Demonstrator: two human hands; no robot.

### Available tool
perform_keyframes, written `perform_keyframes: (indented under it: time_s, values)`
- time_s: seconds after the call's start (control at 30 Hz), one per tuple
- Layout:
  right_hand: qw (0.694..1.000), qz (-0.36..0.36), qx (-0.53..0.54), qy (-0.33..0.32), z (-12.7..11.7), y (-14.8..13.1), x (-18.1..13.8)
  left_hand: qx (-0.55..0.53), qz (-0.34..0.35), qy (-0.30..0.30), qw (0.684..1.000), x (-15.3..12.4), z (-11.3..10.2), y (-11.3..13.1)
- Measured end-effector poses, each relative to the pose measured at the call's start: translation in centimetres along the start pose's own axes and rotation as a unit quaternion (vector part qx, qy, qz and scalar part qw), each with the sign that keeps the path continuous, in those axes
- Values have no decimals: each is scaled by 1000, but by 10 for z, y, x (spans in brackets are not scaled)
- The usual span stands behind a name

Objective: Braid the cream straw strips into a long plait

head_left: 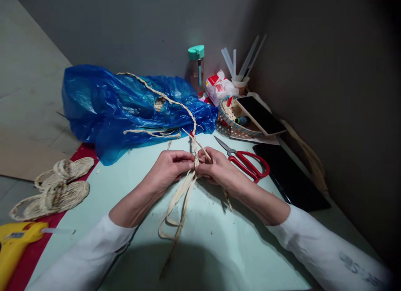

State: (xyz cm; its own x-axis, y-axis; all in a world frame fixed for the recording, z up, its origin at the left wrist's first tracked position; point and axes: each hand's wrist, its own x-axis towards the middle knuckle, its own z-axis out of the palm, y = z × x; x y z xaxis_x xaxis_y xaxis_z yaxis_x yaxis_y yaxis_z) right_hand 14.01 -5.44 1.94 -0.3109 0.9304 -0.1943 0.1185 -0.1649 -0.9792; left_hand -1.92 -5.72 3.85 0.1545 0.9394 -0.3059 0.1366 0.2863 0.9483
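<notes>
A pale straw braid (166, 98) runs over the blue plastic bag and down to the middle of the table, where both hands pinch its lower end. My left hand (171, 168) is closed on the braid from the left, thumb and fingertips together. From the right, my right hand (217, 165) grips the same spot, fingers bent around the strands. Loose straw strips (179, 195) hang below the hands onto the table in a loop. A small red piece (192, 133) sits on the braid just above the hands. Red-handled scissors (247, 159) lie right of my right hand.
A blue plastic bag (94, 103) lies across the back left. Two woven straw sandals (59, 195) and a yellow glue gun (19, 245) are at left. At right are a black tablet (294, 178), a woven basket (227, 113) with a phone-like device (263, 115), and a bottle (196, 67).
</notes>
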Motion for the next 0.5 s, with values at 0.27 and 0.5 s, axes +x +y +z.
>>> perform_keyframes:
  time_s: [0.27,0.5]
  values:
    - [999,-24,21,-10,3,8,4,-118,-22,-28,992,-1,6,-3]
    - [999,-39,-34,-14,3,10,5,-127,-25,-20,991,2,3,-9]
